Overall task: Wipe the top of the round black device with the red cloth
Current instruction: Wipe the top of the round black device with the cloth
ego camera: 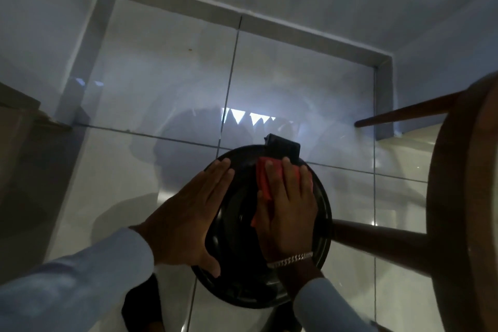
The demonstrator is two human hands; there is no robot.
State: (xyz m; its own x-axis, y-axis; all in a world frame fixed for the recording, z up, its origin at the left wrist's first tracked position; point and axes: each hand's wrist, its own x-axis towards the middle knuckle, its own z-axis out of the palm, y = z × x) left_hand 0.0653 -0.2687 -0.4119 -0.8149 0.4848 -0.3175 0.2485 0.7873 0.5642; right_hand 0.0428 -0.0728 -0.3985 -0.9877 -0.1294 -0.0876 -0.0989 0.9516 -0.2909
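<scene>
The glossy tiled floor (167,105) filled most of the view, with a wooden chair (458,197) close on the right, one leg running just beside the round black device (239,226). The device stood on the floor directly below the camera, top facing up, with a small black block (283,147) at its far edge.

The person's left hand (188,213) lay flat against the device's left rim, fingers (218,170) straight and pressed together, thumb out, bracing rather than gripping. The right hand (288,213) lay flat on the right half of the top, fingers (288,172) slightly spread and pressing the red cloth (262,178) down, not pinching it. The cloth sat bunched under that palm, showing only at the fingertips and the thumb side. A metal bracelet (291,260) hung at the right wrist.

Risks, as judged:
- The cloth was only pinned by flat pressure, so a fast stroke could have left it behind, with bare skin smearing the top.
- The floor looked slick, and the open-hand brace could have let the device slide or rotate under a hard push.
- A wide rightward sweep could have knocked the chair leg.
- The bracelet could have dragged across and scratched the shiny surface.
- The cloth could have snagged on the block.
- Dim light could have hidden missed patches.
</scene>
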